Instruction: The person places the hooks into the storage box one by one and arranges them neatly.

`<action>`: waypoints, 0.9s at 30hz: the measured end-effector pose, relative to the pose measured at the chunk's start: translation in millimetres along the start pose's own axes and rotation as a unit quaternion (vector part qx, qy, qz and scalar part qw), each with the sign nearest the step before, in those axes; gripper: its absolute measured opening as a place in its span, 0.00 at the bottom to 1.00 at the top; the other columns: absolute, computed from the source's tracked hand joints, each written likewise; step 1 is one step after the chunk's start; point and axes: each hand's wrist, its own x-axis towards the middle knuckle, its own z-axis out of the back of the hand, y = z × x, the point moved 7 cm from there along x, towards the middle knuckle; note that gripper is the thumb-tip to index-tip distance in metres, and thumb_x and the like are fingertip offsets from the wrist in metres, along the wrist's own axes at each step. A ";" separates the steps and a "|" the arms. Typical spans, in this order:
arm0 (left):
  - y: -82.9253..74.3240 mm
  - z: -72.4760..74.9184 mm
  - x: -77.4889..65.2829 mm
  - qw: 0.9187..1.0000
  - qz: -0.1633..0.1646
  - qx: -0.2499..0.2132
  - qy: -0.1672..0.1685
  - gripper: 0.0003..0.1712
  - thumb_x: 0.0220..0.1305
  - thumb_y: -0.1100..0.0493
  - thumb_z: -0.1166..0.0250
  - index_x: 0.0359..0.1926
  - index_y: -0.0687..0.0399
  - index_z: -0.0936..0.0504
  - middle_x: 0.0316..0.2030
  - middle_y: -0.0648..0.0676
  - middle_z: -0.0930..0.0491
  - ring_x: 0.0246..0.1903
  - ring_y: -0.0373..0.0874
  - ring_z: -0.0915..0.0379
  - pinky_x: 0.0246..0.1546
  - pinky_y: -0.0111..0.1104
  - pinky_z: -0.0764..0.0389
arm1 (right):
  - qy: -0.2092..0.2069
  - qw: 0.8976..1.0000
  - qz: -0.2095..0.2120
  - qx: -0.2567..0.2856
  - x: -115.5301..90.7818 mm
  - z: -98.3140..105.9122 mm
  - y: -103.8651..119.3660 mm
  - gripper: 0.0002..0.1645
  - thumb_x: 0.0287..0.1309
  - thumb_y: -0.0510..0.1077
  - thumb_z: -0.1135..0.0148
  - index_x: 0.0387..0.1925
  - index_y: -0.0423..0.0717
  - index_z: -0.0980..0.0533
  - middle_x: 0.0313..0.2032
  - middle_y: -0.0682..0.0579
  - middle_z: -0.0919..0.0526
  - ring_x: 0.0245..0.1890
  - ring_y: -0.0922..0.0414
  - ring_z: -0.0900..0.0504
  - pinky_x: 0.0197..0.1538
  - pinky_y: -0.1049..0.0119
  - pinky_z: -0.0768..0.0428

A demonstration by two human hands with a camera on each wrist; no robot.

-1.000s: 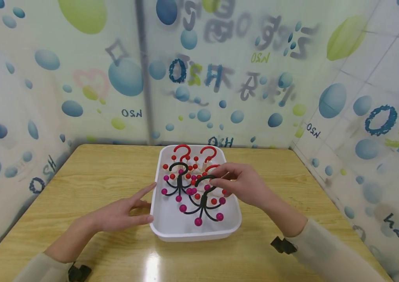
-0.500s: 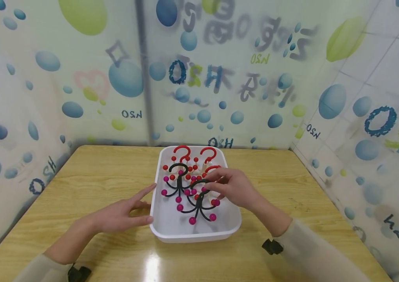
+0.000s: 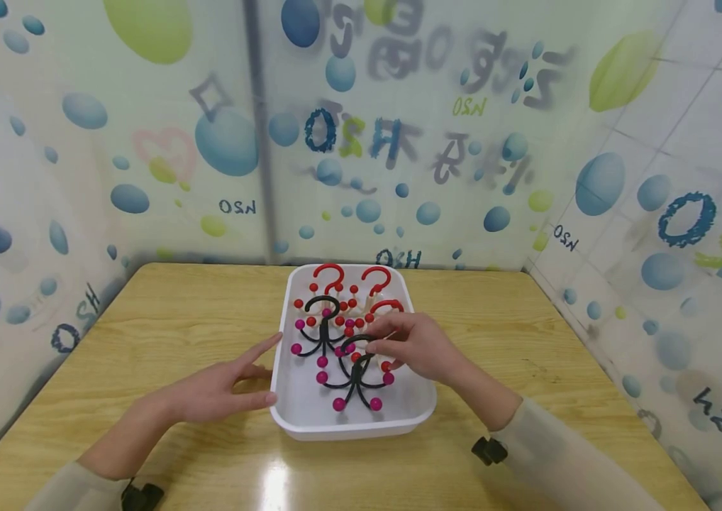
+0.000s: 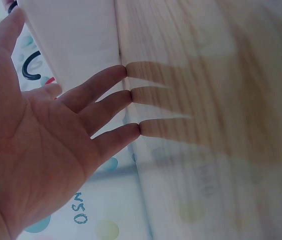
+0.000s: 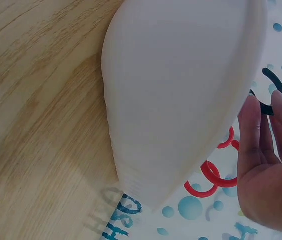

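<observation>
A white plastic tray (image 3: 351,431) holds several hook-handled scalp massagers. My right hand (image 3: 421,348) pinches the hook of the front black massager (image 3: 357,372) between thumb and fingers; its curved legs with magenta ball tips spread over the tray's near part. In the right wrist view, the same hand (image 5: 268,180) grips the black hook (image 5: 277,85) beyond the tray wall. My left hand (image 3: 214,390) touches the tray's left side with fingers spread. The left wrist view shows that hand's (image 4: 36,145) fingers mostly straight beside the tray wall (image 4: 73,45).
Another black massager (image 3: 325,332) stands at the tray's left. Behind are red-hooked ones, including one at the back left (image 3: 330,272) and one at the back right (image 3: 376,282). The wooden table (image 3: 201,305) meets a bubble-printed curtain (image 3: 195,234).
My right hand has moved left and nearer with the front black massager, which now sits lower in the tray. The left hand has not moved.
</observation>
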 end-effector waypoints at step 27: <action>-6.1 4.3 -1.2 1.000 -0.002 0.004 0.002 0.56 0.77 0.34 0.34 0.91 0.34 0.57 0.81 0.65 0.31 0.81 0.75 0.40 0.74 0.75 0.35 | -0.030 0.999 -0.018 -0.034 -23.0 25.4 -21.2 0.17 0.69 0.52 0.23 0.56 0.56 0.12 0.51 0.55 0.09 0.48 0.54 0.10 0.46 0.61 0.08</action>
